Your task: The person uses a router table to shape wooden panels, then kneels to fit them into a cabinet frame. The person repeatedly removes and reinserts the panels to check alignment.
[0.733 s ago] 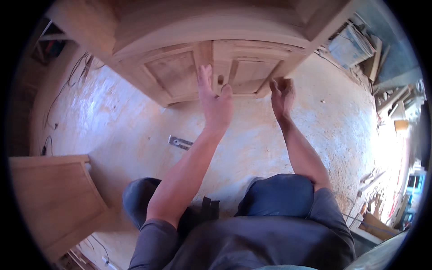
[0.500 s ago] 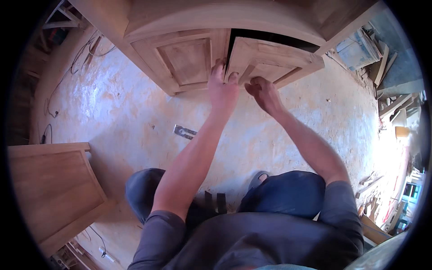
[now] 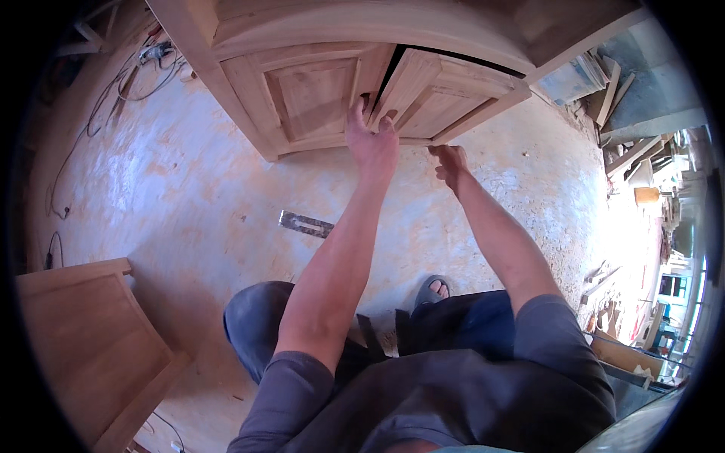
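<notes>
Since the earlier frame, the right door (image 3: 442, 94) has swung further out from the cabinet (image 3: 362, 30), and the right hand (image 3: 451, 162) has dropped away below it, loosely curled, holding nothing. Left hand (image 3: 371, 136) is spread, fingers hooked on the door's inner edge at the gap beside the closed left door (image 3: 310, 94). On the floor (image 3: 189, 189) lies a metal tool (image 3: 305, 223), well apart.

metal strip (image 3: 305, 223) — loose panel (image 3: 83, 340)
</notes>
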`<state>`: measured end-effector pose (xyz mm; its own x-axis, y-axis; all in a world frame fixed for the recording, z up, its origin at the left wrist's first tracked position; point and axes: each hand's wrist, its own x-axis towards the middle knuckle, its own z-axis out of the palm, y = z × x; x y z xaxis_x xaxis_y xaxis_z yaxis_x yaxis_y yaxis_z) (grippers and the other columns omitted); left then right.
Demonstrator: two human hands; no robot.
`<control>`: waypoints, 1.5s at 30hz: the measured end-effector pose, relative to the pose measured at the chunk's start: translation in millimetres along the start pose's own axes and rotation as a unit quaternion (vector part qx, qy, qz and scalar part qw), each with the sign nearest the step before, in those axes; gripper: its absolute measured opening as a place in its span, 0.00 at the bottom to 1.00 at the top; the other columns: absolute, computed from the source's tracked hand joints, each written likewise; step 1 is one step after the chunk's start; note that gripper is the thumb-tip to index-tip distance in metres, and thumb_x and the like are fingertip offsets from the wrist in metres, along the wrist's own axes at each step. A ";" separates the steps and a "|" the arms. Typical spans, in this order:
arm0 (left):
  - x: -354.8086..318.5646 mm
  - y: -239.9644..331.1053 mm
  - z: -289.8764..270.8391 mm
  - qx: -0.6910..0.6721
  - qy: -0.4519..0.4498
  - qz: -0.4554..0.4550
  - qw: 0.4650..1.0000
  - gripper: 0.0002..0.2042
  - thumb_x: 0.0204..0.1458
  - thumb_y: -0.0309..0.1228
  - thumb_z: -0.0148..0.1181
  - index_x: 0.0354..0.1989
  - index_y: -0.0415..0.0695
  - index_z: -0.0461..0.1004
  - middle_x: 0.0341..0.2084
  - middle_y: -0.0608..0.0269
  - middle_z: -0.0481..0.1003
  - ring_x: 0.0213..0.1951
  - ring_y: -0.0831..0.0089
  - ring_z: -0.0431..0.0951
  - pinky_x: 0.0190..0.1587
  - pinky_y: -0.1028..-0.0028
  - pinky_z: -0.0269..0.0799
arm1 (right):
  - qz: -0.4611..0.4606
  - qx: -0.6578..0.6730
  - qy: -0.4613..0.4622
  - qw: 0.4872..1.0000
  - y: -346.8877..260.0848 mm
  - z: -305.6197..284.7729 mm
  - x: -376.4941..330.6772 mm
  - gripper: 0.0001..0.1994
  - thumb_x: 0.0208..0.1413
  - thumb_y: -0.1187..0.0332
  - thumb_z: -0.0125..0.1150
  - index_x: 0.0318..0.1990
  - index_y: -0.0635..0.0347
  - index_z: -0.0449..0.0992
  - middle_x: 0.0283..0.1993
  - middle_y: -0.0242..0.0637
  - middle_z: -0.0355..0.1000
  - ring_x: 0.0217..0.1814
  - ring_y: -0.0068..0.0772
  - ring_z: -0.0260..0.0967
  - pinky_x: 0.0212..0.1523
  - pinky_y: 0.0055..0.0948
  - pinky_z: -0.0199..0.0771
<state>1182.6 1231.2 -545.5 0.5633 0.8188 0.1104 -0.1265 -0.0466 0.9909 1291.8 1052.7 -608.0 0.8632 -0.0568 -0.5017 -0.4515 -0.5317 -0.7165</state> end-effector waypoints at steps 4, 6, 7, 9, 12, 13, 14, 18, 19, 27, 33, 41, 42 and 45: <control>-2.0 1.0 -1.6 0.023 -0.003 0.024 0.999 0.30 0.47 0.19 0.64 0.62 0.32 0.66 0.54 0.43 0.72 0.61 0.49 0.71 0.64 0.58 0.66 | -0.050 0.199 0.018 0.979 -2.5 3.7 4.0 0.27 0.46 0.67 0.67 0.54 0.63 0.66 0.49 0.42 0.71 0.49 0.42 0.70 0.44 0.40 0.71; -4.0 -0.7 -3.8 0.051 -0.001 0.054 0.997 0.30 0.47 0.19 0.66 0.62 0.33 0.65 0.53 0.45 0.73 0.59 0.51 0.72 0.62 0.59 0.68 | -0.156 0.170 0.038 0.972 -1.2 9.9 14.8 0.27 0.41 0.70 0.65 0.53 0.67 0.69 0.48 0.43 0.73 0.48 0.42 0.70 0.47 0.36 0.69; -4.5 -0.9 -4.6 0.044 0.000 0.048 0.998 0.30 0.47 0.20 0.68 0.61 0.33 0.66 0.52 0.45 0.73 0.58 0.51 0.73 0.61 0.59 0.69 | -0.193 0.172 0.056 0.965 2.6 15.8 22.3 0.27 0.39 0.72 0.64 0.51 0.68 0.71 0.45 0.42 0.74 0.46 0.41 0.70 0.45 0.36 0.69; -2.5 -2.9 -8.3 0.034 0.007 0.038 0.999 0.31 0.47 0.21 0.71 0.61 0.34 0.66 0.51 0.46 0.74 0.56 0.53 0.75 0.59 0.60 0.71 | -0.265 0.174 0.067 0.946 3.5 23.3 34.3 0.22 0.36 0.71 0.63 0.43 0.68 0.74 0.39 0.39 0.73 0.40 0.35 0.69 0.36 0.37 0.67; 6.2 -8.5 -1.3 0.020 0.008 0.031 0.999 0.30 0.48 0.24 0.74 0.60 0.34 0.69 0.48 0.49 0.76 0.50 0.57 0.78 0.56 0.63 0.74 | -0.175 0.099 0.149 0.968 13.1 20.0 80.8 0.12 0.37 0.69 0.62 0.30 0.69 0.76 0.28 0.40 0.71 0.32 0.35 0.69 0.31 0.40 0.68; 7.1 -9.6 0.2 0.020 0.006 0.029 0.999 0.29 0.49 0.25 0.74 0.59 0.33 0.70 0.47 0.52 0.77 0.48 0.62 0.78 0.54 0.67 0.75 | -0.140 0.076 0.179 0.971 17.2 21.3 90.1 0.11 0.37 0.69 0.62 0.27 0.70 0.76 0.26 0.41 0.71 0.31 0.38 0.69 0.32 0.40 0.69; 8.7 -8.1 1.5 0.019 0.005 0.030 0.999 0.28 0.50 0.26 0.75 0.57 0.31 0.71 0.45 0.55 0.77 0.47 0.68 0.79 0.52 0.71 0.75 | -0.107 0.055 0.207 0.971 17.3 22.0 97.2 0.10 0.38 0.69 0.61 0.25 0.71 0.76 0.23 0.42 0.71 0.29 0.41 0.70 0.32 0.41 0.69; 11.3 6.7 -5.2 -0.084 0.030 -0.039 0.995 0.24 0.50 0.28 0.76 0.52 0.29 0.74 0.43 0.57 0.77 0.43 0.73 0.77 0.46 0.72 0.76 | -0.107 0.030 0.226 0.968 0.1 33.9 74.2 0.14 0.39 0.69 0.61 0.28 0.76 0.75 0.26 0.51 0.73 0.33 0.48 0.74 0.36 0.43 0.72; 12.7 10.9 -6.0 -0.047 0.041 -0.044 0.997 0.24 0.50 0.30 0.76 0.50 0.28 0.75 0.41 0.58 0.77 0.42 0.74 0.77 0.46 0.73 0.75 | -0.111 0.021 0.222 0.968 -5.6 32.8 66.2 0.16 0.39 0.68 0.62 0.31 0.77 0.76 0.29 0.54 0.75 0.36 0.48 0.75 0.36 0.43 0.72; 20.6 14.3 -10.7 0.042 0.072 -0.030 0.996 0.24 0.48 0.39 0.78 0.42 0.28 0.79 0.29 0.62 0.79 0.31 0.76 0.74 0.38 0.73 0.72 | -0.020 0.235 0.062 0.970 -17.3 46.3 19.0 0.25 0.46 0.66 0.61 0.52 0.72 0.70 0.53 0.59 0.70 0.54 0.63 0.71 0.49 0.56 0.75; 22.7 11.8 -7.9 0.072 0.082 -0.009 0.994 0.22 0.47 0.41 0.78 0.37 0.31 0.81 0.23 0.61 0.78 0.27 0.76 0.73 0.33 0.72 0.70 | 0.116 0.482 -0.175 0.850 -14.6 108.4 21.1 0.17 0.53 0.76 0.53 0.51 0.74 0.69 0.56 0.62 0.66 0.57 0.70 0.66 0.59 0.67 0.75; 19.2 16.7 -11.0 0.054 0.083 -0.038 0.994 0.19 0.46 0.38 0.78 0.33 0.31 0.81 0.22 0.63 0.77 0.26 0.76 0.73 0.32 0.72 0.70 | 0.126 0.474 -0.174 0.854 -8.2 114.7 39.9 0.14 0.53 0.77 0.51 0.46 0.77 0.69 0.51 0.62 0.68 0.55 0.71 0.68 0.58 0.67 0.77; 20.8 19.6 -10.8 0.067 0.086 -0.038 0.993 0.19 0.46 0.37 0.78 0.33 0.31 0.81 0.22 0.63 0.77 0.26 0.76 0.73 0.32 0.72 0.70 | 0.124 0.464 -0.185 0.857 -14.2 114.1 39.3 0.13 0.53 0.78 0.51 0.46 0.77 0.69 0.50 0.62 0.68 0.54 0.70 0.68 0.57 0.67 0.77; 19.5 24.4 -13.3 0.087 0.095 -0.042 0.991 0.18 0.46 0.36 0.78 0.34 0.31 0.81 0.22 0.63 0.77 0.26 0.76 0.73 0.32 0.72 0.70 | 0.116 0.466 -0.155 0.863 -17.9 113.2 33.0 0.14 0.53 0.79 0.52 0.47 0.76 0.70 0.48 0.60 0.70 0.52 0.69 0.71 0.54 0.68 0.79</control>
<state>1179.7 1253.7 -520.2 0.3997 0.9162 0.0268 0.0657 -0.0578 0.9962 1302.8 1156.0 -666.5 0.6878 0.2360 -0.6864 -0.7150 0.3834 -0.5846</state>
